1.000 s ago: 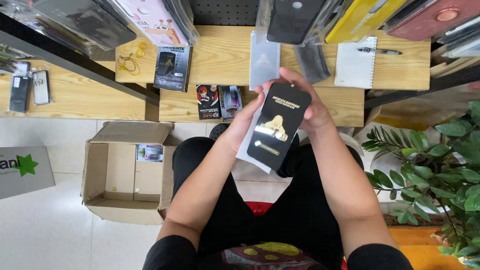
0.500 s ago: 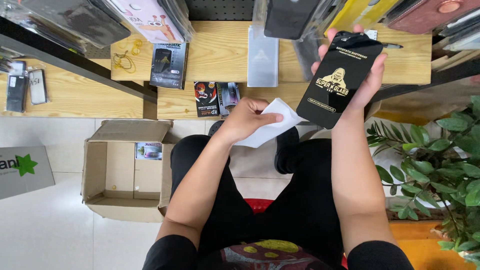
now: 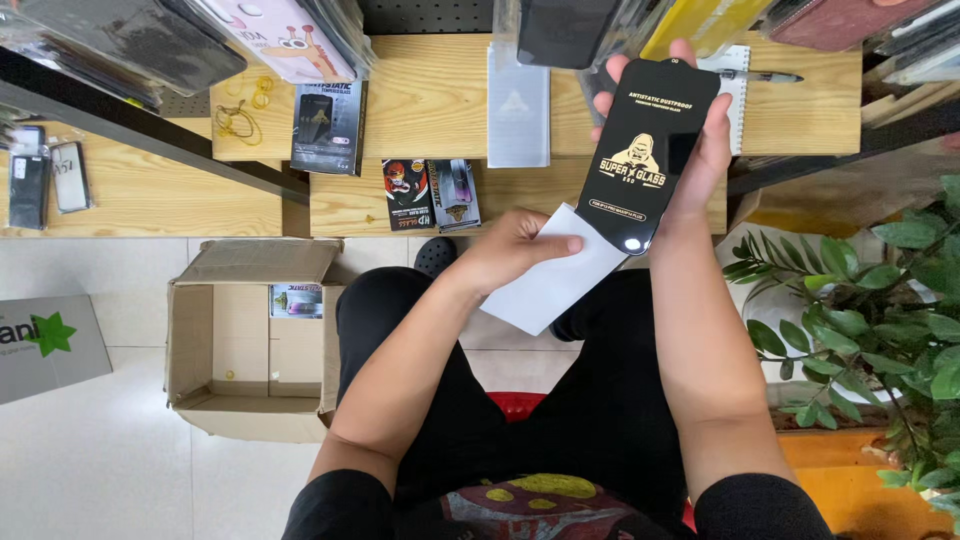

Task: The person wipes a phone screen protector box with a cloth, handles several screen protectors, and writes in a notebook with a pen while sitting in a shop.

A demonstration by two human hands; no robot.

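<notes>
My right hand [image 3: 700, 150] holds up a black glass screen protector [image 3: 645, 150] with a gold figure printed on it, over the wooden shelf edge. My left hand [image 3: 510, 250] grips a white paper sleeve [image 3: 560, 280] by its top edge, just below and left of the protector. The sleeve's upper corner touches or slips behind the protector's lower end. Both forearms reach out over my lap in black clothes.
The wooden shelf [image 3: 430, 100] carries packaged screen protectors [image 3: 328, 125], two small boxes [image 3: 430, 193], a clear sleeve [image 3: 517, 110] and a notebook with pen [image 3: 740, 85]. An open cardboard box [image 3: 255, 340] sits on the floor at left. A green plant [image 3: 880, 320] stands at right.
The protector came out of the white sleeve: my right hand raised it up and right, then lowered it back toward the sleeve, which my left hand kept low.
</notes>
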